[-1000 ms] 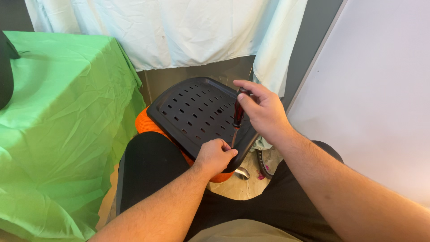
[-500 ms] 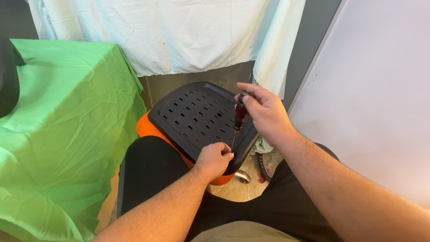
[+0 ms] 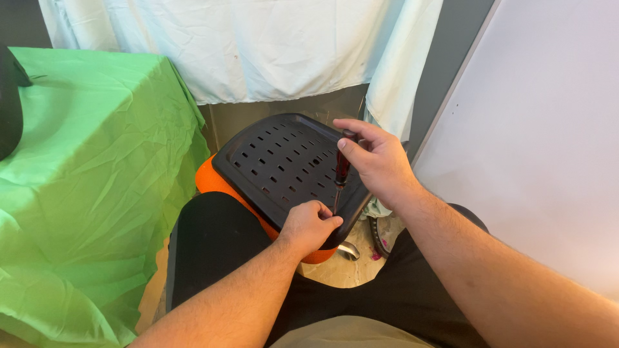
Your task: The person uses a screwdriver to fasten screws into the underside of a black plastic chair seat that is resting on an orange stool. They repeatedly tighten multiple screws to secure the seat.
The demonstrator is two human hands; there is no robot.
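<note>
Across our lap the black slotted seat panel (image 3: 284,164) rests on its orange cushion (image 3: 216,183); our left hand (image 3: 309,225) clenches its near edge. Our right hand (image 3: 377,161), grasping the red-handled screwdriver (image 3: 340,169), has twisted slightly since a moment ago; we judge the screw is turning.

Left hand (image 3: 311,223): curled into a loose fist, knuckles up, forearm bare, reaching from near left. Right hand (image 3: 379,161): farther and higher, fingers (image 3: 351,143) pinched in a closed grip, forearm bare, entering from near right.

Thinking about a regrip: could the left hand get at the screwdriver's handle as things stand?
Probably yes: the left hand rests by the screwdriver tip, nothing between, though the right hand covers the handle.
</note>
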